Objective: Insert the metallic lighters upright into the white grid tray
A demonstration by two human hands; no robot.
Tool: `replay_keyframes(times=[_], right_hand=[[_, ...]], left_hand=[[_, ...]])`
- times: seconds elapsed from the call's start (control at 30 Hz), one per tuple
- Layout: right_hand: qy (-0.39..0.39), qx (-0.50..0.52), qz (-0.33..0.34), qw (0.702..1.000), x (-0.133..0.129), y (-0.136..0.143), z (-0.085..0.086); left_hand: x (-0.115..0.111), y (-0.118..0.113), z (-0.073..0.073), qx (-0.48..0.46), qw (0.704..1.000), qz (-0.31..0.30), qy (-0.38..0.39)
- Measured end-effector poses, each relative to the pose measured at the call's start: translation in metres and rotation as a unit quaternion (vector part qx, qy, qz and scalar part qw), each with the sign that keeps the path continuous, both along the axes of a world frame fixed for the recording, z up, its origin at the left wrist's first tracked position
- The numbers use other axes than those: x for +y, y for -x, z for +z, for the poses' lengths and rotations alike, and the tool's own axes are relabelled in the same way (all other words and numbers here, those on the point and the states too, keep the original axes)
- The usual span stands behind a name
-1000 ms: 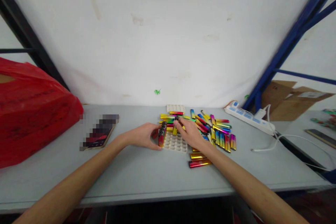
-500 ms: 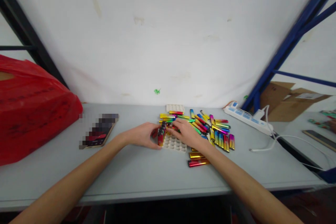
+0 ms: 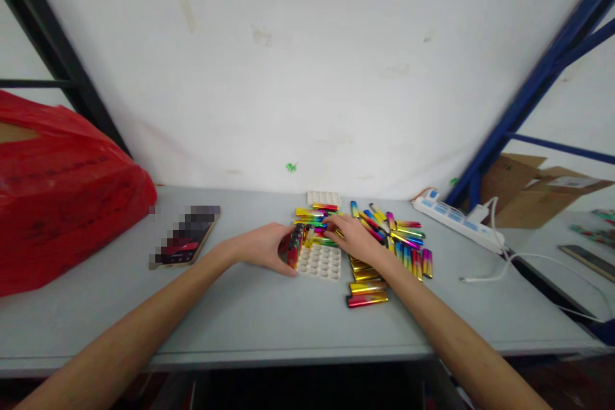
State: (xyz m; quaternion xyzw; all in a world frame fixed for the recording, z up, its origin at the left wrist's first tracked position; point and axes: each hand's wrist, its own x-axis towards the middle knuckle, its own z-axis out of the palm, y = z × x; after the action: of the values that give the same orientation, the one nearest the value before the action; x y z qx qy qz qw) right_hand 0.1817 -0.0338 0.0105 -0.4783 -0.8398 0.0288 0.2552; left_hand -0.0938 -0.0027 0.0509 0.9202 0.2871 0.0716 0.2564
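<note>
A white tray (image 3: 323, 262) with rows of round holes lies on the grey table. Several lighters (image 3: 295, 245) stand upright along its left side. My left hand (image 3: 266, 248) curves around them, thumb near the front one and fingers at the back. My right hand (image 3: 353, 237) is over the loose metallic lighters right of the tray, fingers bent downward; whether it grips one is too small to tell. Coloured lighters (image 3: 406, 256) lie in a pile to the right, and a red one (image 3: 368, 299) rests nearest the table's front edge.
Behind the pile lies a second white tray (image 3: 323, 197). A phone (image 3: 187, 237) and a red plastic bag (image 3: 72, 198) are on the left. On the right are a power strip (image 3: 459, 223), a white cable (image 3: 480, 279) and a cardboard box (image 3: 528, 195).
My right hand has moved right, away from the upright lighters, uncovering more of the tray and the lighters behind it. My left hand stays around the upright lighters.
</note>
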Motion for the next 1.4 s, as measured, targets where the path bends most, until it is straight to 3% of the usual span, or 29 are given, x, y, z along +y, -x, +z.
replay_keyframes(times=[0.17, 0.4, 0.6, 0.7, 0.83, 0.9, 0.97, 1.07, 1.3, 1.4], right_hand=[[-0.008, -0.005, -0.037, 0.999, 0.007, 0.004, -0.006], [0.000, 0.007, -0.039, 0.999, 0.009, 0.005, -0.003], [-0.021, 0.168, -0.043, 0.985, 0.006, 0.004, 0.000], [0.019, 0.325, -0.043, 0.944, 0.007, 0.005, 0.005], [0.130, 0.538, 0.016, 0.833, 0.005, 0.008, 0.013], [0.162, 0.592, 0.021, 0.790, 0.004, 0.010, 0.016], [0.172, 0.610, 0.020, 0.774, 0.002, 0.012, 0.017], [0.174, 0.597, 0.032, 0.782, -0.001, 0.015, 0.020], [0.242, 0.491, 0.069, 0.834, -0.018, 0.024, 0.029], [0.269, 0.486, 0.059, 0.830, -0.018, 0.027, 0.026]], left_hand=[[-0.001, 0.001, 0.002, 0.021, 1.000, 0.001, 0.007], [-0.002, 0.000, 0.002, 0.026, 1.000, 0.007, 0.011], [-0.002, 0.000, 0.000, 0.027, 0.999, 0.021, 0.003], [-0.001, -0.001, -0.003, 0.023, 0.999, 0.028, -0.006], [0.000, -0.004, -0.007, 0.022, 0.999, 0.035, -0.016], [0.000, -0.005, -0.009, 0.022, 0.999, 0.040, -0.029], [0.000, -0.006, -0.011, 0.022, 0.998, 0.045, -0.038], [-0.001, -0.007, -0.012, 0.023, 0.997, 0.053, -0.042], [0.000, -0.006, -0.013, 0.027, 0.998, 0.049, -0.033], [0.000, -0.006, -0.011, 0.029, 0.998, 0.042, -0.033]])
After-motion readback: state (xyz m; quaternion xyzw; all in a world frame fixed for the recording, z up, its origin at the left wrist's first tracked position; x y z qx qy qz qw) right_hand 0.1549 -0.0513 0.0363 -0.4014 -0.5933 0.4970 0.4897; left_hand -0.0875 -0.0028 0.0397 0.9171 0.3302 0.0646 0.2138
